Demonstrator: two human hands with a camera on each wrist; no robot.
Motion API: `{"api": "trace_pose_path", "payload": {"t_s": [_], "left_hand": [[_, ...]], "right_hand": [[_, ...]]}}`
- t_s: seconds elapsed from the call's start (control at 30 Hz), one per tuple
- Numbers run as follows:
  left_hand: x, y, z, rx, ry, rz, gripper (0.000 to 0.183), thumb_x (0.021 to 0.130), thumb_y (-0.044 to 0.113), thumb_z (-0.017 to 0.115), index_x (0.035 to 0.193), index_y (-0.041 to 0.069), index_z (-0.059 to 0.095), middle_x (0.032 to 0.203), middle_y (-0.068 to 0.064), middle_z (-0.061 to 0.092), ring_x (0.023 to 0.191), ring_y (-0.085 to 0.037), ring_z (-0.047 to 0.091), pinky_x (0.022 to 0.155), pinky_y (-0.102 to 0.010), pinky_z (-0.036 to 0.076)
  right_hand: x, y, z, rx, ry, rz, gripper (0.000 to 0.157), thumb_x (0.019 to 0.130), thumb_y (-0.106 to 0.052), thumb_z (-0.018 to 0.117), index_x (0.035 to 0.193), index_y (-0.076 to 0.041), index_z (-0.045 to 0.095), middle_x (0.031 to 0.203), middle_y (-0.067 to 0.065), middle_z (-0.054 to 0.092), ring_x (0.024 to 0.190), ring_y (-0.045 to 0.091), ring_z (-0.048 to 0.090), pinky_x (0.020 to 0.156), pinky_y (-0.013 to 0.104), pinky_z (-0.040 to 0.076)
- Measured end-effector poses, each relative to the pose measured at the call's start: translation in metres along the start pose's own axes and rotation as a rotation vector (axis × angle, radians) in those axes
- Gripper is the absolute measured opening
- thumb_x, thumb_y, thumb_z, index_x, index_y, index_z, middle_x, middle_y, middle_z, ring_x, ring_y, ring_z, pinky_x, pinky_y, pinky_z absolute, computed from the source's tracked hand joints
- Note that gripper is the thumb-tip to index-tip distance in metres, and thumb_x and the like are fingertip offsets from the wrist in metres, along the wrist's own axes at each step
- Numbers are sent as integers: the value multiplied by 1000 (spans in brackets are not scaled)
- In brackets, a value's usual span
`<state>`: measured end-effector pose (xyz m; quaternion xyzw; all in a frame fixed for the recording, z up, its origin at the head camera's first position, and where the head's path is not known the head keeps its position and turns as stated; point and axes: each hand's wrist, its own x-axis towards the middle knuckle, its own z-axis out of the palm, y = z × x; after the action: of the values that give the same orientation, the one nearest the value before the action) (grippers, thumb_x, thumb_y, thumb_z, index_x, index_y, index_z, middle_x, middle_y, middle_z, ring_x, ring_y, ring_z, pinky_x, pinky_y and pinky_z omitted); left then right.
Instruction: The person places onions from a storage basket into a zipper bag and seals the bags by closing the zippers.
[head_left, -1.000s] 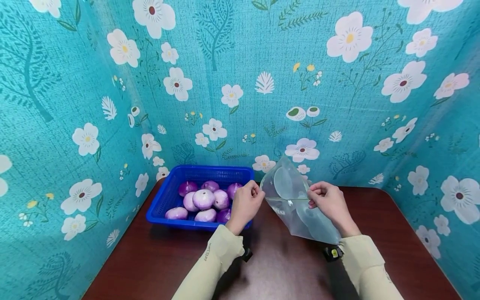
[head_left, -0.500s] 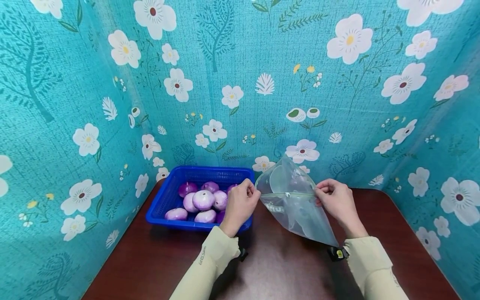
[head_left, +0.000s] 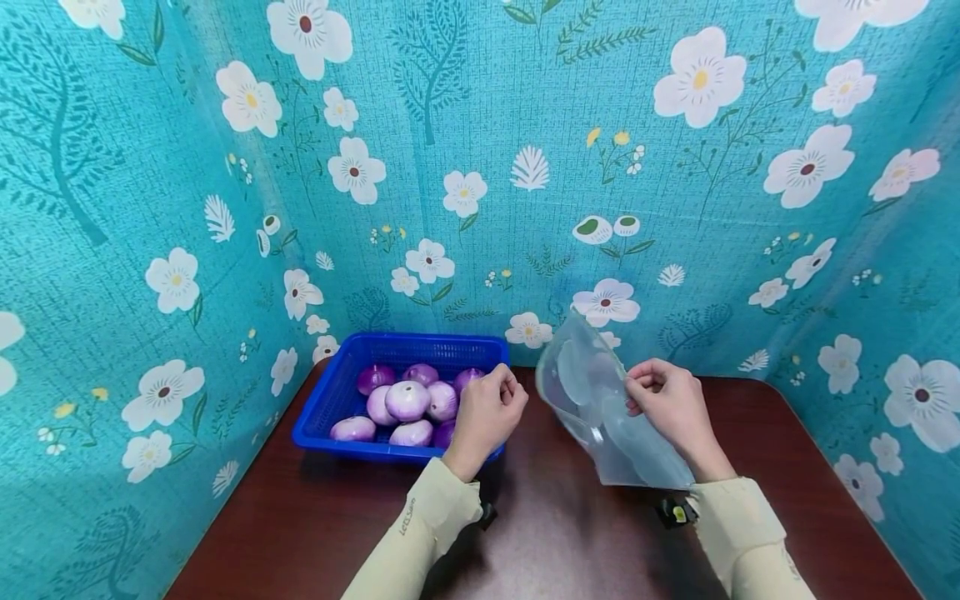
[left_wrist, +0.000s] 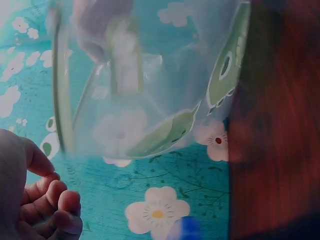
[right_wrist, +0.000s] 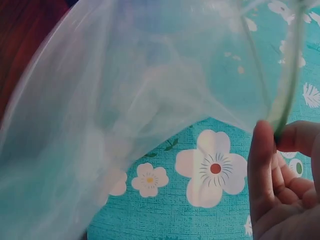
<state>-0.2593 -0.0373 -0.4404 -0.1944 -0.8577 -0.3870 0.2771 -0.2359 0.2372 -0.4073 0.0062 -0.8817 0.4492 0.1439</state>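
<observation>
A clear zip bag with green prints and a green zip strip hangs tilted above the table. My right hand pinches its top edge between thumb and index finger. Left of the bag, apart from it, is my left hand. Its fingers curl in with the thumb against them, and nothing shows in them. In the left wrist view, the bag sits beyond those fingers. A blue plastic basket holds several purple onions, and my left hand partly covers its right side.
The dark red-brown table carries the basket at its back left. A teal flowered cloth stands behind the table and along both sides.
My left hand has let go of the bag's left edge. The bag, which was stretched between both hands, has swung right and now hangs from my right hand alone.
</observation>
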Motion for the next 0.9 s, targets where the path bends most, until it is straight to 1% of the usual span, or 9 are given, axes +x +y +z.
{"api": "trace_pose_path", "payload": {"t_s": [0.13, 0.23, 0.33, 0.43, 0.53, 0.6, 0.7, 0.83, 0.9], "left_hand": [[-3, -2, 7, -49, -63, -35, 25, 100, 27, 66, 78, 19, 56, 62, 9, 54, 58, -4, 49, 57, -20, 40], [-3, 0, 12, -86, -120, -74, 31, 105, 39, 60, 81, 19, 58, 63, 7, 53, 59, -5, 49, 59, -21, 41], [0, 5, 16, -112, -173, -101, 39, 106, 49, 54, 82, 19, 60, 64, 5, 52, 60, -6, 49, 60, -22, 41], [5, 13, 21, -109, -222, -109, 43, 105, 54, 53, 81, 19, 61, 63, 5, 52, 59, -6, 49, 58, -21, 40], [9, 20, 26, -93, -252, -92, 38, 104, 47, 57, 78, 20, 61, 61, 8, 52, 58, -5, 49, 57, -20, 41], [11, 22, 29, -79, -254, -72, 32, 104, 36, 59, 76, 20, 61, 59, 8, 51, 58, -4, 49, 57, -18, 41], [13, 24, 30, -77, -246, -58, 27, 99, 21, 60, 72, 19, 59, 58, 8, 51, 58, -3, 50, 58, -17, 40], [12, 24, 31, -76, -239, -42, 25, 95, 17, 63, 70, 20, 59, 59, 10, 54, 58, -1, 51, 56, -15, 41], [12, 23, 30, -85, -236, -33, 23, 94, 17, 64, 71, 20, 60, 61, 10, 57, 59, -1, 51, 56, -15, 41]], "right_hand": [[-1, 2, 4, -7, -10, -30, 10, 99, -11, 67, 100, -1, 71, 79, 11, 73, 61, 18, 71, 61, 25, 59], [-1, 0, 6, -18, -17, -49, 9, 98, -11, 68, 99, -2, 71, 78, 10, 73, 61, 20, 71, 59, 25, 58], [-1, -3, 8, -28, -34, -73, 8, 97, -10, 69, 98, -2, 71, 78, 9, 73, 59, 19, 69, 58, 26, 57], [-1, -6, 11, -32, -52, -95, 8, 97, -9, 69, 98, -2, 70, 78, 9, 74, 57, 15, 68, 57, 25, 56], [-1, -9, 13, -26, -71, -107, 7, 96, -9, 69, 98, -2, 70, 79, 10, 74, 56, 15, 67, 56, 26, 56], [-1, -10, 15, -22, -83, -105, 7, 96, -9, 70, 98, -2, 70, 79, 10, 73, 57, 17, 68, 56, 26, 56], [-1, -10, 16, -34, -105, -93, 9, 95, -9, 69, 100, -2, 69, 76, 9, 71, 57, 19, 68, 56, 27, 57], [2, -9, 17, -95, -136, -71, 17, 95, -10, 66, 108, 1, 67, 71, 6, 67, 54, 18, 66, 54, 30, 57], [4, -9, 17, -135, -154, -64, 17, 95, -11, 64, 106, 1, 67, 68, 4, 66, 52, 16, 64, 54, 32, 55]]}}
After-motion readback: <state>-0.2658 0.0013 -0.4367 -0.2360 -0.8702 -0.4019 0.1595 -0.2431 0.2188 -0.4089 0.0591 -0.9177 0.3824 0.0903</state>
